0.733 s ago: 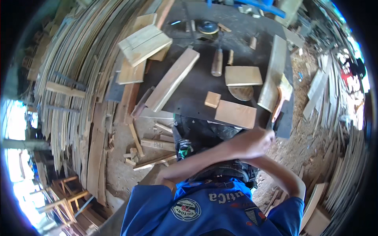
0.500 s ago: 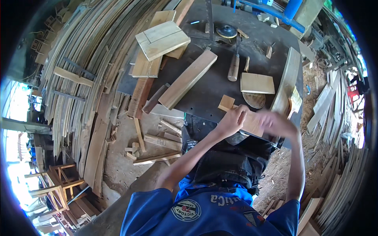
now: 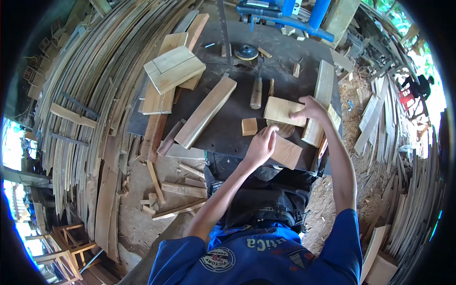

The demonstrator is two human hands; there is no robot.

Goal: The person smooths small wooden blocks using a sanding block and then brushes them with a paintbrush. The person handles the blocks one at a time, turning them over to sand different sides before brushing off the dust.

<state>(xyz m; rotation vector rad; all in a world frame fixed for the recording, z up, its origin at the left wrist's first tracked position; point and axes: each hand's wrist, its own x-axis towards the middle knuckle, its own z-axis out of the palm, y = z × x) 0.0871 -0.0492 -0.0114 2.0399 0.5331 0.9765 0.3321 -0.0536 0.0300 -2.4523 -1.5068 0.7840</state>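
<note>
My left hand [image 3: 260, 146] is closed in a pinch above the near edge of the dark worktable [image 3: 228, 118]; what its fingertips hold, if anything, is too small to name. Beside it lies a flat reddish-brown board [image 3: 286, 153], and to its left a small wooden block [image 3: 249, 127]. My right hand [image 3: 315, 110] reaches over the right end of a pale rectangular wooden block [image 3: 281, 110], thumb and fingers apart, the thumb appearing to touch its top. Under that block's near side a rounded dark wooden piece [image 3: 283, 129] partly shows.
A wooden-handled chisel [image 3: 256, 93] lies beyond the pale block. Thick planks [image 3: 206, 113] [image 3: 323, 85] flank the work area. A black round disc [image 3: 247, 52] and a saw blade [image 3: 223, 31] sit farther back. A marked board [image 3: 175, 70] rests on boards at left.
My right hand has moved from beside the reddish-brown board, away from me, to the pale block. My left hand stays pinched near that board. The whole view has shifted.
</note>
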